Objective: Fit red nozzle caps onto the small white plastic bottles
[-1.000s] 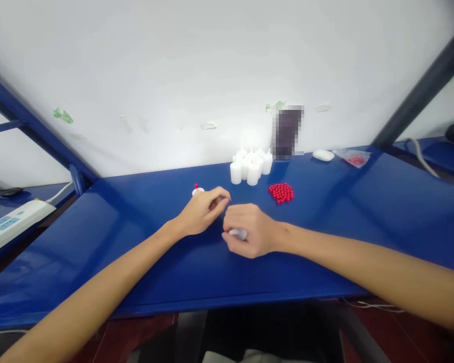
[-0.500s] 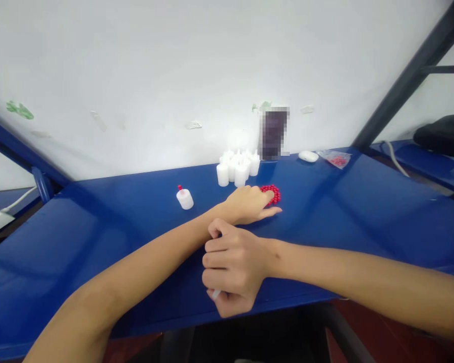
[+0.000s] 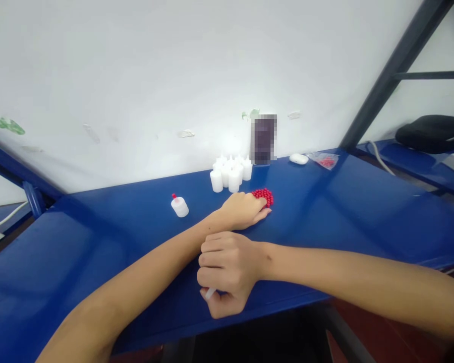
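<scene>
Left hand (image 3: pixel 244 209) resting at red bead-like pieces (image 3: pixel 267 196), heaped likely for easy picking; cannot tell if fingers are pinching any. Right hand (image 3: pixel 225 275) clamping fingers around mostly hidden white object (image 3: pixel 211 293), seemingly securing it. White bottles (image 3: pixel 233 181) clustering behind; red-capped bottle (image 3: pixel 180 207) standing apart on bench (image 3: pixel 98 252).

The tabletop (image 3: pixel 348 217) catches the light from here, a smooth, glossy blue like painted metal. The clustered bottles (image 3: pixel 233 180) look like smooth plastic with a soft, milky sheen, and so does the single bottle (image 3: pixel 180 207). The red beads (image 3: pixel 268 194) seem hard, shiny plastic. A clear bag (image 3: pixel 318 158) shows crinkled, filmy plastic, the white case (image 3: pixel 298 159) polished plastic. The wall (image 3: pixel 136 60) is matt, the dark post (image 3: pixel 386 85) painted metal by its look.
</scene>
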`<action>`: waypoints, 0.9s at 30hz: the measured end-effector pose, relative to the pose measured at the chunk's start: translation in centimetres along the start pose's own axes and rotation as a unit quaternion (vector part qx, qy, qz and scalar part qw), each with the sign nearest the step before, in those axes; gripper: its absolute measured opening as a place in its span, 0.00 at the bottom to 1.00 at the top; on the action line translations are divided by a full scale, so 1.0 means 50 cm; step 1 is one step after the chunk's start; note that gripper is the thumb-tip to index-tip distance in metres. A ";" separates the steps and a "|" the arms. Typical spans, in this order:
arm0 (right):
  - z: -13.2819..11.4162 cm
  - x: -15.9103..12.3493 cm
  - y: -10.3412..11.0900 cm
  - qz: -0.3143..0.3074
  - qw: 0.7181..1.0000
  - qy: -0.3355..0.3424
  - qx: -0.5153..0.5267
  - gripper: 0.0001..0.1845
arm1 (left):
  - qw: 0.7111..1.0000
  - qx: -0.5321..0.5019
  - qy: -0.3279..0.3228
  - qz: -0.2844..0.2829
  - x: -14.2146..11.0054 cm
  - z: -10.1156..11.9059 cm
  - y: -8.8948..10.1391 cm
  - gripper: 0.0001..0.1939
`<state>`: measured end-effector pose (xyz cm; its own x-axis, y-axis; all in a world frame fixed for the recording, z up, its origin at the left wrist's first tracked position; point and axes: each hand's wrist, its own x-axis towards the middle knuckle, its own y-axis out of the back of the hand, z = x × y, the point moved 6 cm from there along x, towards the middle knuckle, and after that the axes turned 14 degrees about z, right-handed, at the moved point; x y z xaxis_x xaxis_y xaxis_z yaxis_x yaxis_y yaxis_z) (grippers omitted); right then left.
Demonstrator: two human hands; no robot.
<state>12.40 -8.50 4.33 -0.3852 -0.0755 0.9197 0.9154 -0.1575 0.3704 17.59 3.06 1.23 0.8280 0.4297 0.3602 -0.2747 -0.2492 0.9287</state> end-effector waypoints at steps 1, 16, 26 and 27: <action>0.001 0.000 0.000 -0.004 1.000 -0.003 -0.003 0.10 | 1.000 -0.002 0.006 -0.001 0.000 -0.002 -0.001 0.24; 0.011 -0.004 -0.011 -0.061 0.998 -0.024 0.001 0.11 | 1.000 -0.019 0.003 -0.014 0.005 0.004 0.007 0.24; 0.013 -0.002 0.001 -0.038 0.998 -0.047 0.011 0.03 | 0.999 -0.031 -0.022 -0.011 -0.003 0.002 0.010 0.19; 0.014 -0.005 0.000 -0.049 0.997 -0.049 0.013 0.03 | 0.999 -0.041 -0.024 -0.019 -0.005 0.001 0.009 0.19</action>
<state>12.56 -7.79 4.19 -0.4613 0.0360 0.8865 0.8770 -0.1332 0.4618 17.28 2.81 1.57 0.8602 0.3953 0.3222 -0.2806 -0.1607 0.9463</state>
